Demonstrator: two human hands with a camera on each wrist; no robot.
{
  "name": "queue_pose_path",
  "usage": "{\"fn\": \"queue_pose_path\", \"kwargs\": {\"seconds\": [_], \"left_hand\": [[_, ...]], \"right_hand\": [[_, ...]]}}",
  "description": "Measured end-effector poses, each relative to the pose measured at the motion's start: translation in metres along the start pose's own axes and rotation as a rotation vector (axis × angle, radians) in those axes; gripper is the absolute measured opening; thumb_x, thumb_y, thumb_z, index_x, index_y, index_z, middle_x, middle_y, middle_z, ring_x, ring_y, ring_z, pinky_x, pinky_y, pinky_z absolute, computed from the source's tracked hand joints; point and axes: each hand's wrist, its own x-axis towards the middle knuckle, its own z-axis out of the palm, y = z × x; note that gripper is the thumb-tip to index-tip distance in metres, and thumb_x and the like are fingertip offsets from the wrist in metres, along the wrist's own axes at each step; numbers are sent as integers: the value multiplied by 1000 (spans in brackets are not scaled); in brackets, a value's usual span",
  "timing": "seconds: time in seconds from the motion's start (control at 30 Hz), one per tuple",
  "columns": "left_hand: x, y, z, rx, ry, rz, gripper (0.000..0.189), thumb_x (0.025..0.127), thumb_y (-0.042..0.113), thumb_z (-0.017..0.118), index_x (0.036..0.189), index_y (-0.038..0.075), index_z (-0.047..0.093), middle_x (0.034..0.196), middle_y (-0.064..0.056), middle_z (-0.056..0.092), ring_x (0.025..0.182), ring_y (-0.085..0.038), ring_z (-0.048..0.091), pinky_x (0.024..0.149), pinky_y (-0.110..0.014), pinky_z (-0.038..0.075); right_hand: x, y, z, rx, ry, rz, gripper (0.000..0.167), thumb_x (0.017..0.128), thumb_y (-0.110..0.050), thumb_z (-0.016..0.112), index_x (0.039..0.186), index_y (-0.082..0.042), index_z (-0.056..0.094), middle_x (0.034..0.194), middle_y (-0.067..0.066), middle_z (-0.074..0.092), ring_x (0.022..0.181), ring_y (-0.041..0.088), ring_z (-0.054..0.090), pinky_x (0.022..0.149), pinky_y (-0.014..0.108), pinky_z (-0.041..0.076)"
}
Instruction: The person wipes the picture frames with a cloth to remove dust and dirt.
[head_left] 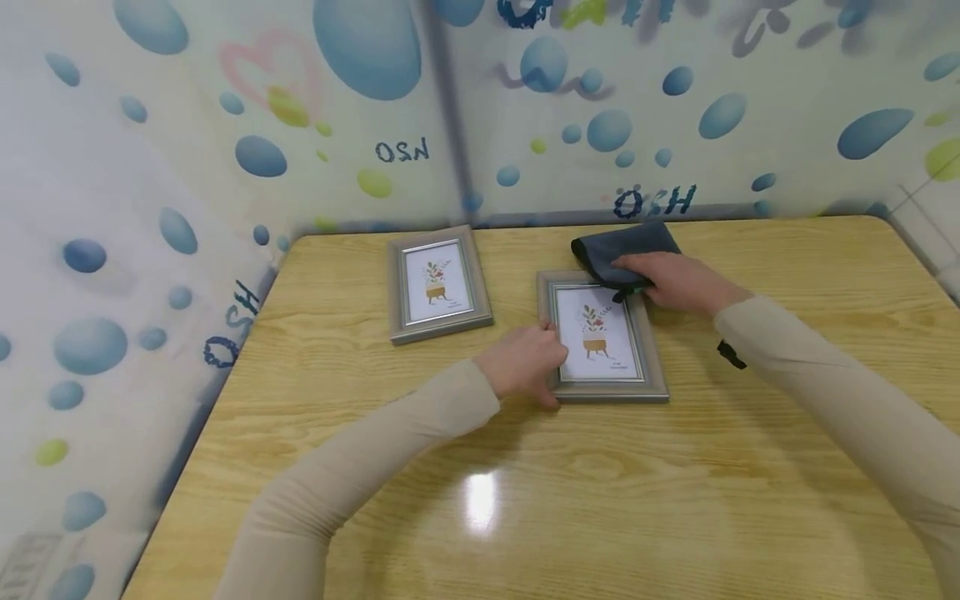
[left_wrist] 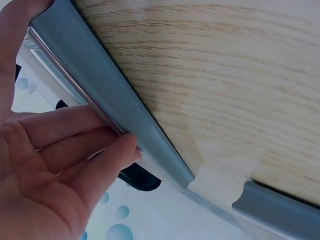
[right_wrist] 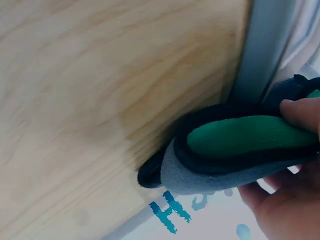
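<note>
My left hand (head_left: 525, 364) holds the left side of a grey-brown picture frame (head_left: 652, 358), which lies flat with a potted-plant print facing up. In the left wrist view the thumb is at one corner of the frame (left_wrist: 107, 82) and the fingertips rest along its inner edge. A folded blue-grey cloth (head_left: 626, 248) with black edging is gripped by my right hand (head_left: 678, 279) at the frame's top right. The right wrist view shows the green inner side of the cloth (right_wrist: 240, 136) between thumb and fingers, close beside the frame's outer edge (right_wrist: 262, 50).
A second, matching picture frame (head_left: 442, 327) lies slightly turned to the left, near the table's back edge. The wooden table (head_left: 600, 492) meets a sheet (head_left: 480, 125) printed with blue and green drops behind and on the left.
</note>
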Motion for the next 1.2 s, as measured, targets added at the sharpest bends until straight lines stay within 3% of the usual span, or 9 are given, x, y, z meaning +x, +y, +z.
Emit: {"fn": "queue_pose_path", "kwargs": {"seconds": [0.4, 0.63, 0.73, 1.0, 1.2], "left_hand": [[-5, 3, 3, -1, 40, -8, 43, 68, 56, 80, 70, 16, 63, 83, 0, 61, 80, -15, 51, 60, -27, 52], [-7, 3, 3, -31, 43, -7, 43, 68, 55, 80, 69, 15, 65, 89, -3, 64, 86, -17, 53, 62, -28, 53], [-8, 1, 2, -48, 30, -6, 45, 68, 54, 81, 74, 12, 67, 93, -5, 63, 90, -18, 53, 67, -29, 54], [-8, -6, 0, -72, -3, 14, 47, 70, 52, 81, 83, 9, 67, 95, -6, 61, 90, -19, 52, 74, -31, 52], [-4, -6, 0, -65, -3, 6, 47, 71, 53, 80, 85, 9, 67, 93, -5, 62, 88, -18, 52, 72, -31, 52]], "right_hand": [[-46, -26, 6, -184, 45, -149, 55, 77, 17, 68, 128, 0, 59, 129, 20, 56, 121, 42, 48, 93, 59, 41], [-71, -43, 8, -175, 46, -195, 54, 73, 18, 68, 123, -2, 62, 123, 16, 60, 117, 38, 52, 91, 57, 43], [-66, -42, 9, -142, 59, -165, 54, 74, 16, 67, 124, -3, 62, 124, 17, 59, 118, 38, 50, 91, 58, 43], [-22, -22, 4, -94, 64, -76, 46, 81, 12, 59, 125, 1, 60, 130, 23, 54, 123, 41, 46, 95, 58, 40], [-25, -22, -1, -85, -22, -73, 50, 79, 16, 60, 127, 2, 59, 130, 23, 55, 124, 43, 45, 98, 58, 38]]}}
